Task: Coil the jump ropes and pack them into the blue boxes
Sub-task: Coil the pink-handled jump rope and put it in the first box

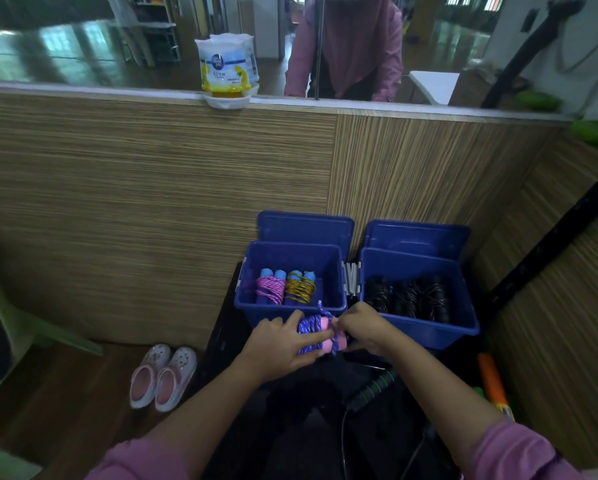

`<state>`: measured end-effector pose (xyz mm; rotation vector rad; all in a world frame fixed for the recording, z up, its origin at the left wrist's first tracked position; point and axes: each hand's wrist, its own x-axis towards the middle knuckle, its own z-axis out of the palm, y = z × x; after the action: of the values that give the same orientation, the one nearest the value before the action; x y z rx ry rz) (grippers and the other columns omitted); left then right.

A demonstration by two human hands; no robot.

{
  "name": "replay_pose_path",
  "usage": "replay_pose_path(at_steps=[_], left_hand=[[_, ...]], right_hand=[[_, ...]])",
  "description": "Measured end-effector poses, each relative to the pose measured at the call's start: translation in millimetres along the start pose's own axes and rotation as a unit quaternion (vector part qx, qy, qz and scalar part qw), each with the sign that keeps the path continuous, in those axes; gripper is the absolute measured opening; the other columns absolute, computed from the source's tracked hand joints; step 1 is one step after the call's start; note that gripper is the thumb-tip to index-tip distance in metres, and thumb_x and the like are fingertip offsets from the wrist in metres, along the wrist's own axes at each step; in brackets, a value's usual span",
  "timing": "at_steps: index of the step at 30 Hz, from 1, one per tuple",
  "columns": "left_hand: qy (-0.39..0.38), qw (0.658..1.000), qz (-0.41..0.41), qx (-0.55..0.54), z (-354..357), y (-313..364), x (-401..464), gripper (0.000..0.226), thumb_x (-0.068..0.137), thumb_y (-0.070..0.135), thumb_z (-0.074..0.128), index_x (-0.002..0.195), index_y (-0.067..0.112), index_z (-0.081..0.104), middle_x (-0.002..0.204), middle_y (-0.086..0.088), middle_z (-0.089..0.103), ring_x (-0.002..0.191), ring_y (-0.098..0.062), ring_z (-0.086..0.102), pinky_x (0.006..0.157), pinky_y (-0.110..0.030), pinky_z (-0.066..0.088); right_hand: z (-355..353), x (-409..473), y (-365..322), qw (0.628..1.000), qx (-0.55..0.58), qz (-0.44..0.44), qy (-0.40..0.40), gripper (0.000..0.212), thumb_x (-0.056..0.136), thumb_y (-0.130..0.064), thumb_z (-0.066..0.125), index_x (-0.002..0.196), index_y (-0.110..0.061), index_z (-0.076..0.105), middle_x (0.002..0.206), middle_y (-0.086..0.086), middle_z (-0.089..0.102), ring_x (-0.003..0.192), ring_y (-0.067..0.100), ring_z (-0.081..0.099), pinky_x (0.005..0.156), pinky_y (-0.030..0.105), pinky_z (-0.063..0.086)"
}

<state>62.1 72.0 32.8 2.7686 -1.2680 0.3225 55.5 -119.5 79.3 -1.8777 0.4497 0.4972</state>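
Head view caught both hands on the same bundle, low and just right of centre in the frame. The right hand (pixel 361 329) had its fingertips pinched on the loose tail of purple rope (pixel 325 311), which poked up toward the top of the frame; the left hand (pixel 283 341) was curled over the coiled jump rope (pixel 316 332), clamping the wraps against its pink handles. That bundle lay with its long axis running left to right across the frame, one pink end facing the right hand. Straight above it in the frame, just beyond the fingers, sat the left blue box (pixel 290 308), open, with two wrapped ropes (pixel 285 287) standing side by side, long axes pointing away from the camera. So I judged the bundle needed a quarter turn to match them. The right blue box (pixel 418 327), holding black ropes (pixel 408 297), sat up and to the right, nearer the right hand.
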Motion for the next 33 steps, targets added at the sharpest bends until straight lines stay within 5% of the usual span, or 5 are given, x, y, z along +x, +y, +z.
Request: replay_pose_path(at_steps=[11, 18, 22, 29, 33], left_hand=[[-0.067, 0.989, -0.112, -0.064, -18.6, -1.8, -0.3, 0.053, 0.085, 0.074, 0.002, 0.136, 0.067, 0.013, 0.124, -0.005, 0.045, 0.080, -0.027, 0.060, 0.071, -0.036, 0.050], [-0.074, 0.984, -0.137, -0.085, -20.3, -4.1, 2.3, 0.060, 0.084, 0.073, 0.011, 0.134, 0.055, 0.039, 0.118, -0.005, 0.046, 0.080, -0.028, 0.061, 0.070, -0.035, 0.050], [-0.066, 0.971, -0.191, -0.126, -27.9, -5.2, 6.0, 0.072, 0.076, 0.076, 0.011, 0.136, 0.052, 0.042, 0.125, -0.002, 0.044, 0.093, -0.024, 0.061, 0.077, -0.033, 0.049], [0.014, 0.942, -0.272, -0.196, -41.0, -5.5, 15.0, 0.051, 0.089, 0.064, 0.047, 0.137, 0.048, 0.044, 0.125, 0.002, 0.047, 0.108, -0.019, 0.057, 0.082, -0.034, 0.049], [0.012, 0.939, -0.291, -0.182, -46.9, -1.8, 21.4, 0.052, 0.086, 0.069, 0.044, 0.136, 0.053, 0.041, 0.131, 0.002, 0.045, 0.105, -0.023, 0.058, 0.084, -0.036, 0.050]], right_hand=[[-3.0, -2.6, -0.1, 0.988, 0.104, -0.105, -0.033, 0.012, 0.096, -0.004, 0.050, 0.105, -0.001, 0.058, 0.088, 0.012, 0.059, 0.078, 0.017, 0.061, 0.071, 0.029, 0.055], [6.2, -4.7, -3.5, 0.993, 0.022, -0.118, 0.003, 0.019, 0.095, -0.015, 0.047, 0.080, -0.010, 0.058, 0.093, 0.018, 0.059, 0.081, 0.022, 0.061, 0.091, 0.048, 0.051], [7.9, -7.7, -6.5, 0.984, 0.109, -0.143, 0.005, 0.012, 0.095, -0.013, 0.051, 0.088, -0.009, 0.059, 0.099, 0.012, 0.056, 0.076, 0.015, 0.061, 0.077, 0.032, 0.054], [5.2, -13.3, -14.8, 0.962, 0.049, -0.264, 0.058, 0.022, 0.089, -0.027, 0.065, 0.083, -0.006, 0.067, 0.121, 0.001, 0.044, 0.117, 0.014, 0.050, 0.102, 0.031, 0.041], [8.1, -11.1, -16.5, 0.948, 0.001, -0.281, 0.146, 0.015, 0.092, -0.017, 0.061, 0.088, -0.002, 0.062, 0.108, 0.001, 0.045, 0.098, 0.008, 0.050, 0.084, 0.009, 0.038]])
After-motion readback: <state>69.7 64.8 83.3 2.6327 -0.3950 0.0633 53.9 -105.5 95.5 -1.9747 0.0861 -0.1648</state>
